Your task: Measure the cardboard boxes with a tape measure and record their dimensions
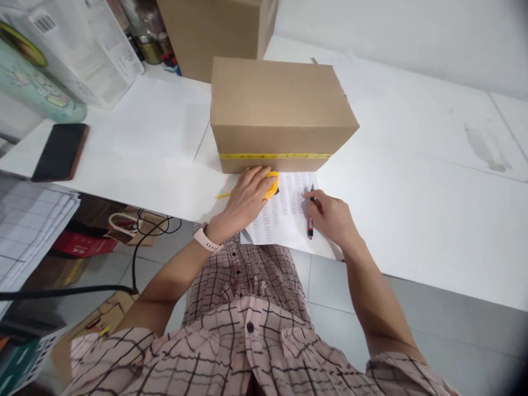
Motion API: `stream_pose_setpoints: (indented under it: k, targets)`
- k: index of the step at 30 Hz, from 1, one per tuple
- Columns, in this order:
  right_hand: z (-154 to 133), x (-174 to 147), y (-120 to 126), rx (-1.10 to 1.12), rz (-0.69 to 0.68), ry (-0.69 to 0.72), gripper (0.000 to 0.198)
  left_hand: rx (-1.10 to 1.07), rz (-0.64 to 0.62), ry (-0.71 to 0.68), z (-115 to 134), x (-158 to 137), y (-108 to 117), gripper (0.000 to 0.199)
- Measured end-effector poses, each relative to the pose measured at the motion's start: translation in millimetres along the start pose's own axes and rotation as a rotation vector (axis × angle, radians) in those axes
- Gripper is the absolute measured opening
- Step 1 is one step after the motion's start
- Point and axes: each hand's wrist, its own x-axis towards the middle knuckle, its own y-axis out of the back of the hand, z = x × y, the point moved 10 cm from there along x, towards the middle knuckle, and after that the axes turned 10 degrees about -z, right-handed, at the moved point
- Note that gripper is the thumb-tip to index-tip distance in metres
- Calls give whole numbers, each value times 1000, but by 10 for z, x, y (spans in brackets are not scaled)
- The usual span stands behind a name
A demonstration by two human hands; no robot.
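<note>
My left hand [249,199] lies over a yellow tape measure [271,186], its fingers curled onto the case. A short piece of yellow blade [223,196] sticks out on the hand's left side. In my right hand [330,216] is a black-and-red pen [310,228], held with its tip toward the box. Beneath both hands is a printed sheet [284,217] with columns of small text, too small to read. Right behind them stands a closed cardboard box [280,99], with a yellow strip [274,156] bearing dark marks along its front side.
Another cardboard box [210,36] stands at the back of the white table [412,220]. At the left are a phone [61,152], a green bottle [41,88] and a white package [78,49]. A black cable [134,264] hangs below the table edge.
</note>
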Motion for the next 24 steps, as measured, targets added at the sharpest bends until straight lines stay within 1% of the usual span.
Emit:
stream_pose_setpoints:
  k: [2,4,5,7,9,11,12,14,15,17,20,21,23,24]
  targets:
    - [45,-89,43,354,10,38,27,21,48,-55,159,-175,1,36]
    - [47,-200,55,686,0,91,28,0,82,-139,366,-417,-27,28]
    - [27,-259,58,795,0,120,28,-17,90,-176,463,-543,-51,27]
    - [-39,-366,36,891,14,166,30,-29,99,-212,606,-758,-106,29]
    - [-134,-440,-47,913,39,202,31,-5,107,-214,683,-889,-153,30]
    - [-225,-478,-172,909,89,213,20,22,133,-204,707,-934,-174,28]
    - [-256,-485,-242,905,119,201,18,25,151,-196,700,-932,-177,26]
    - [-290,-477,-386,891,160,142,28,5,194,-172,657,-909,-180,22]
    - [-310,-462,-457,881,153,113,28,-12,217,-159,628,-898,-182,21]
    - [-362,-424,-561,860,102,84,20,-44,258,-140,575,-893,-199,19]
    - [-410,-378,-624,799,16,74,28,-58,278,-126,530,-915,-258,19]
    - [-399,-372,-623,767,12,65,26,-58,273,-122,522,-922,-279,19]
    - [-364,-375,-595,693,49,57,17,-61,268,-117,512,-933,-298,19]
    - [-352,-385,-573,660,82,63,16,-63,269,-116,510,-935,-295,19]
